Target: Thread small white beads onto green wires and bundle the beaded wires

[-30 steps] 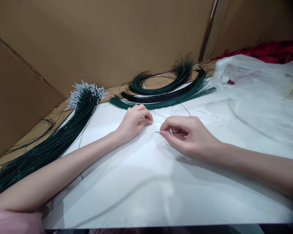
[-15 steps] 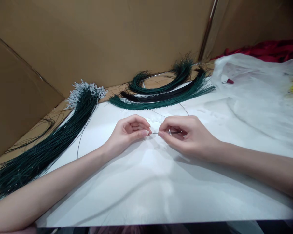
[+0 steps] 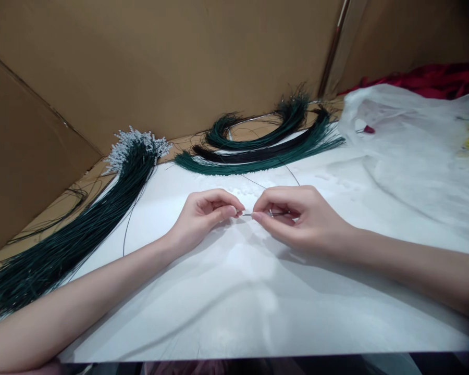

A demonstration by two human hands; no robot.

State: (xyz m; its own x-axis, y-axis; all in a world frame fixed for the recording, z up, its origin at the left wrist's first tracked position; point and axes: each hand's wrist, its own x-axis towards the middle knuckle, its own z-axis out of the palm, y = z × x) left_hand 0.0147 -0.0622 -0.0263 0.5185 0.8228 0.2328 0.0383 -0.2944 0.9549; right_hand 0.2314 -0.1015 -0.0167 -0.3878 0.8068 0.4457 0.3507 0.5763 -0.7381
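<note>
My right hand (image 3: 297, 213) pinches a thin dark wire (image 3: 247, 214) between thumb and forefinger. A stretch of the wire also shows inside the curl of the fingers. The wire's short front end points left and reaches the fingertips of my left hand (image 3: 211, 211). That hand is closed in a pinch, thumb against forefinger, and whatever lies between the tips is too small to make out. Both hands are just above the white sheet (image 3: 203, 312). Behind them, tiny white beads or grains (image 3: 229, 183) are scattered on the sheet.
At left lies a long bundle of dark green wires (image 3: 97, 219) with white beaded tips (image 3: 135, 146). Curved bunches of green and black wires (image 3: 258, 156) rest at the back. A clear plastic bag (image 3: 406, 135) and red fabric (image 3: 426, 80) are at right. Cardboard walls (image 3: 172, 62) enclose the back.
My left forefinger has come down onto the thumb, closing the pinch at the wire's end. My right hand has barely shifted.
</note>
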